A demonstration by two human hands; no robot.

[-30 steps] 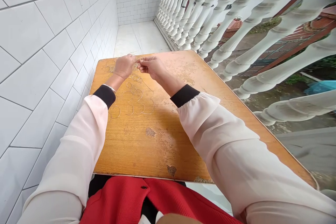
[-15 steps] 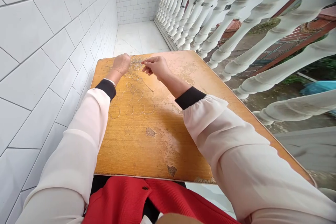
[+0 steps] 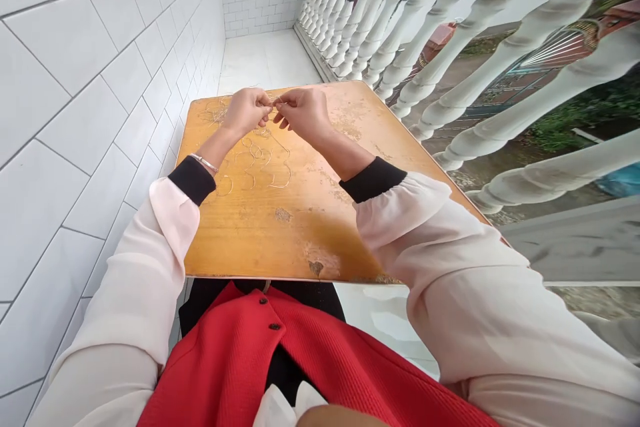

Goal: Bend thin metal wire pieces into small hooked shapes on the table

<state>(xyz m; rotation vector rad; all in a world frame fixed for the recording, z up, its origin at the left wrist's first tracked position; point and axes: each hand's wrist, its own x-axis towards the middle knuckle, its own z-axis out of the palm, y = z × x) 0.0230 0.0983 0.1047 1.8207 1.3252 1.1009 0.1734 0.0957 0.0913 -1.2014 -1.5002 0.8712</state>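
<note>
On a worn, orange-brown wooden tabletop (image 3: 240,233) beside a white tiled wall (image 3: 75,113), looped pale wire (image 3: 257,160) lies in loose curls. Above it, the left hand (image 3: 245,112) and right hand (image 3: 303,112) almost meet, their fingertips pinching a thin strand (image 3: 275,104).

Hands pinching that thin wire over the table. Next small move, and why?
Probably ease the wire taut between left hand and right hand: the fingertips nearly meet right above the loose wire loops on the table, so slack could snag them.
</note>
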